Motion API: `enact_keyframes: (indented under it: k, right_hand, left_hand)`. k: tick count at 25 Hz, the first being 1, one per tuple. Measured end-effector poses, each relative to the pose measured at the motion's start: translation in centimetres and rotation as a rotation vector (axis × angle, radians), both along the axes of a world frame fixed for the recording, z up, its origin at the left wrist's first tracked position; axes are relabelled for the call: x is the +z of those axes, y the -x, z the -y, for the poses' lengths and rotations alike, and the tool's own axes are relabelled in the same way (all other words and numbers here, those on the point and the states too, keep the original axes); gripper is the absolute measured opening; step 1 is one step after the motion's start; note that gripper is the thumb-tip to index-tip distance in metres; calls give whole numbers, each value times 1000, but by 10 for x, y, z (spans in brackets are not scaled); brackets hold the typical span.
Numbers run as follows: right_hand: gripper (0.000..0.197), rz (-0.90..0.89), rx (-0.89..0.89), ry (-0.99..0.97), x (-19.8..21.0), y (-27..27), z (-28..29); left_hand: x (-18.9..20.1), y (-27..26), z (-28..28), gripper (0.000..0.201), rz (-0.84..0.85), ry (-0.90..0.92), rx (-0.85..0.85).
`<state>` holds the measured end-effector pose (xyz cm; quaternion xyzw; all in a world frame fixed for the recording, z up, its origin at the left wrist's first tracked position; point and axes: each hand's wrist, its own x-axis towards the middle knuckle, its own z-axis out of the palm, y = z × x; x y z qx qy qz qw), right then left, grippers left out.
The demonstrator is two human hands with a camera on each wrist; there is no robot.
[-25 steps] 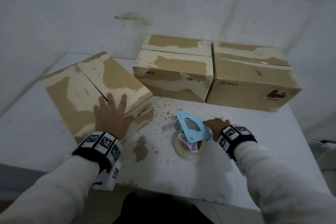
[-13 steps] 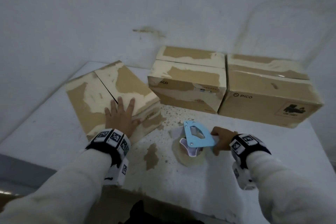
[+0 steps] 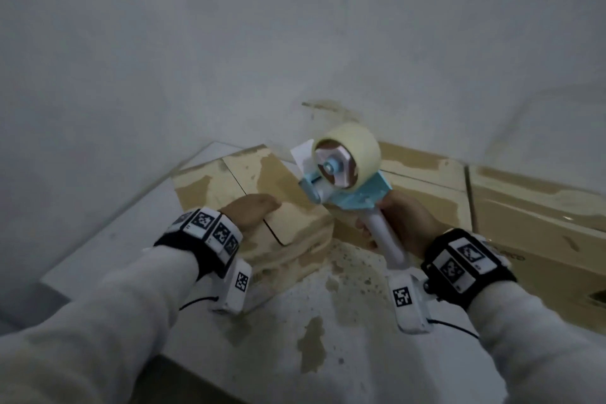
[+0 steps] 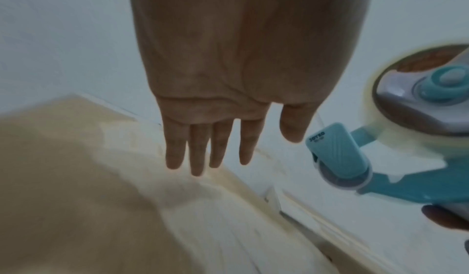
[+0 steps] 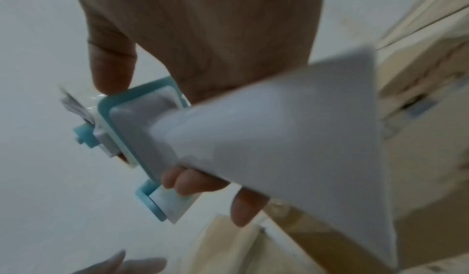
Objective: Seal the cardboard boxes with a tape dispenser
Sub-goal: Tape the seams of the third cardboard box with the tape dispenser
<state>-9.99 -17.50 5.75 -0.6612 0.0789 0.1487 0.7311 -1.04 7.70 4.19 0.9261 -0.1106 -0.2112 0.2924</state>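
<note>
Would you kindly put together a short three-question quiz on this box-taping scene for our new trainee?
1. True or false: the tape dispenser is lying on the table.
2. Which hand has its grip round the dispenser's white handle?
A. left hand
B. right hand
C. both
3. Fill in: the left hand, fingers straight, is over the ______ box with the open seam.

Key:
1. False; it is held up in the air.
2. B.
3. Cardboard; whether the palm presses on it cannot be told.
</note>
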Motion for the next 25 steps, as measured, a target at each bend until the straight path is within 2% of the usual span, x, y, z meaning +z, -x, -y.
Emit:
enact_keyframes:
  k: [2, 4, 7, 9, 12, 14, 18, 19, 22, 25]
  right_hand:
    - [39, 34, 7, -95, 12, -24, -28]
    - [46, 36, 11, -71, 18, -45, -55]
    - [47, 46, 33, -10, 22, -75, -91]
    - [46, 54, 34, 5, 21, -92, -109]
    - [46, 48, 17, -5, 14, -110, -126]
    - [49, 65, 4, -33, 12, -117, -134]
    - [78, 153, 11, -47, 9, -127, -144]
    - [78, 174, 4, -14, 9, -130, -147]
    - [54, 196, -58, 184, 9, -140, -159]
    - [31, 190, -130, 335, 8, -153, -169]
  left_hand:
    - [18, -21, -19, 58, -42, 273, 190]
    - [28, -40, -35, 68, -197, 510, 322]
    - [36, -69, -56, 72, -468, 795, 355]
    - [39, -92, -68, 62, -536, 961, 382]
    - [40, -119, -83, 50, -546, 952, 353]
    - [36, -133, -89, 49, -581, 940, 332]
    - [27, -159, -96, 54, -692, 954, 357]
    - [27, -166, -96, 50, -705, 939, 352]
    - [23, -187, -95, 28, -677, 862, 334]
    - [19, -205, -94, 21, -610, 801, 336]
